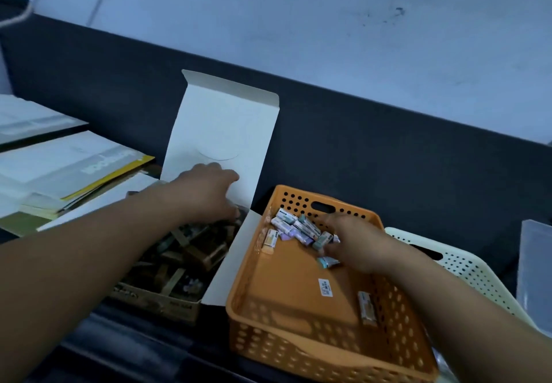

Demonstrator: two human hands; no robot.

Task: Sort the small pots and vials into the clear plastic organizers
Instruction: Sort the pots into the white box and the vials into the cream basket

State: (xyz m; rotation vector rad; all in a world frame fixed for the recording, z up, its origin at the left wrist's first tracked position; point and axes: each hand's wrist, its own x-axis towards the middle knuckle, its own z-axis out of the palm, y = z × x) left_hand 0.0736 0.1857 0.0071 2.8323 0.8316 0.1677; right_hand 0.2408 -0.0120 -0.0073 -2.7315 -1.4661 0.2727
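An open cardboard box (155, 300) with a raised white lid (222, 120) holds several small dark packets (191, 251). My left hand (209, 191) reaches into the box's far end, fingers curled down among the packets; the fingertips are hidden. To the right stands an orange perforated basket (298, 344) with several small labelled vials (295, 227) piled at its far end and one small carton (367, 308) near its right wall. My right hand (355, 242) is inside the basket, its fingers around a small pale-blue vial (324, 239). Another vial (327, 262) lies just below the hand.
A cream perforated basket (460, 269) sits right of the orange one, with a clear plastic piece (534, 266) at the far right edge. Stacked papers and booklets (59, 170) lie to the left. A dark panel (358, 143) backs the work surface below a pale wall.
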